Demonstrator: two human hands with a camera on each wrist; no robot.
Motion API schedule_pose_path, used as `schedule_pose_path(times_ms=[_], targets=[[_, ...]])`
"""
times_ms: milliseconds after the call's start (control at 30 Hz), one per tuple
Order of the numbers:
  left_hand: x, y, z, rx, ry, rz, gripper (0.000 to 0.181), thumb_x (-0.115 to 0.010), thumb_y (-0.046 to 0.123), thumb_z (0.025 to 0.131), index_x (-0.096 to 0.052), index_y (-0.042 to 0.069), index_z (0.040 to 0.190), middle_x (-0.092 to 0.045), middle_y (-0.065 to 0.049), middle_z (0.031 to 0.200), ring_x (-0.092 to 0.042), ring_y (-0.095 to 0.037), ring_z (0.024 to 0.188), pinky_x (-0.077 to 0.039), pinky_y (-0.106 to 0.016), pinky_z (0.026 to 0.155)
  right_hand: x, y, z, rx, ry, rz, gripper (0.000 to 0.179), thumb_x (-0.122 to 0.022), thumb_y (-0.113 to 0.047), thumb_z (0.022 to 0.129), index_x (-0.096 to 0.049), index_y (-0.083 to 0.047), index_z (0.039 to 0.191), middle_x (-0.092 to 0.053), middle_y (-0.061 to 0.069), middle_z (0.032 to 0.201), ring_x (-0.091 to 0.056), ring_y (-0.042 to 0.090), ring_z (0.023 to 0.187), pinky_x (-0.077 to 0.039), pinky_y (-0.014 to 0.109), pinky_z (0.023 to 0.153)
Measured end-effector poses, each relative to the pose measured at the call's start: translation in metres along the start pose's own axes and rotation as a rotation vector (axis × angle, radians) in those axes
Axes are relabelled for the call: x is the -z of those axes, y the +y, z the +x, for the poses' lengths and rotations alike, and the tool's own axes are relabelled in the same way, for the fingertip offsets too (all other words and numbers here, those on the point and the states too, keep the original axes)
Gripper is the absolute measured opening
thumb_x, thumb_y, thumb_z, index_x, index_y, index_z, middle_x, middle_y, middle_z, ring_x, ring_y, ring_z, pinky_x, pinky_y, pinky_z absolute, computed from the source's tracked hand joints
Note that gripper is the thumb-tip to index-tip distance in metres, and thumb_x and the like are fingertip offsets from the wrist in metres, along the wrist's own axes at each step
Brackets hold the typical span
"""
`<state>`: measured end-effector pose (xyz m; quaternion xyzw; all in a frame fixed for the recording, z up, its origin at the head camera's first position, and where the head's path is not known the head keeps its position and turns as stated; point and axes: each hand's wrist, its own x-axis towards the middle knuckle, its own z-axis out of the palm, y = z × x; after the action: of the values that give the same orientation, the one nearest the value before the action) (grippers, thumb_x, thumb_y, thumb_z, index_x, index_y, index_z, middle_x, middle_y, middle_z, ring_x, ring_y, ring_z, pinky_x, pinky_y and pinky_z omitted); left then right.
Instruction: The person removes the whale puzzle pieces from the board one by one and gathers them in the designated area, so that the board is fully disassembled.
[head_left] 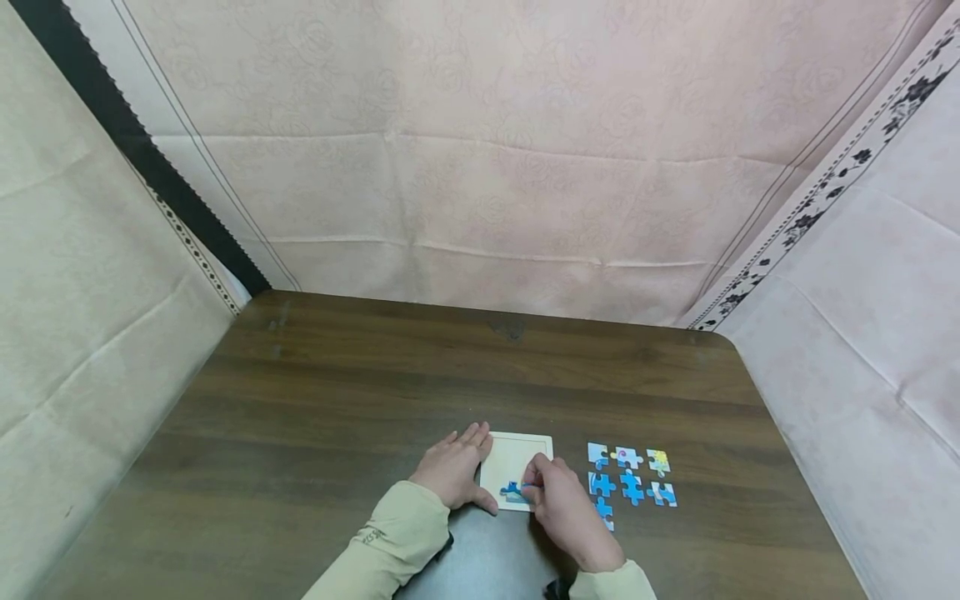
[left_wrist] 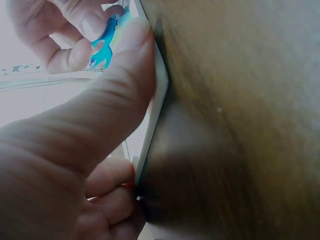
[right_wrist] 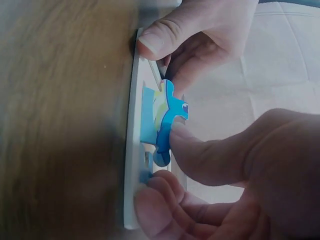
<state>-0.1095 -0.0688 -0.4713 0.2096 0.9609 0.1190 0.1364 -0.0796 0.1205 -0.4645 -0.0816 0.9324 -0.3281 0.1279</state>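
Observation:
A shallow white puzzle board (head_left: 501, 454) lies on the table between the hands. The left hand (head_left: 453, 475) rests along its left side with fingers spread, its thumb (right_wrist: 152, 44) pressing on the near corner. A blue jigsaw piece (right_wrist: 164, 120) with rounded knobs and a pale edge is at the board's near side. The right hand (head_left: 566, 508) pinches this piece; its thumb (right_wrist: 182, 135) lies against the piece's face and the other fingers curl below. Beside those fingers a smaller patch of blue (right_wrist: 146, 170) shows, mostly hidden. In the left wrist view the left thumb overlaps the board's edge.
Several loose jigsaw pieces (head_left: 632, 486), blue, white and yellow, lie in rough rows just right of the right hand. The brown wooden table (head_left: 337, 400) reaches back to hanging pale cloths (head_left: 487, 167) at the back and both sides.

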Motion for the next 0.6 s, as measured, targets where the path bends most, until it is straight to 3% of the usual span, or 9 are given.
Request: schedule_pose_path(times_ms=[600], targets=[[-0.001, 0.0, 0.003, 0.007, -0.01, 0.002, 0.105, -0.081, 0.061, 0.064, -0.044, 0.006, 0.146, -0.034, -0.008, 0.155, -0.028, -0.022, 0.144, -0.028, -0.042, 0.114, 0.017, 0.002, -0.007, 0.012, -0.083, 0.1, 0.01, -0.064, -0.004, 0.093, -0.055, -0.008, 0.09, -0.054, 0.0, 0.079, -0.051, 0.016, 0.07, -0.048, 0.027, 0.062]])
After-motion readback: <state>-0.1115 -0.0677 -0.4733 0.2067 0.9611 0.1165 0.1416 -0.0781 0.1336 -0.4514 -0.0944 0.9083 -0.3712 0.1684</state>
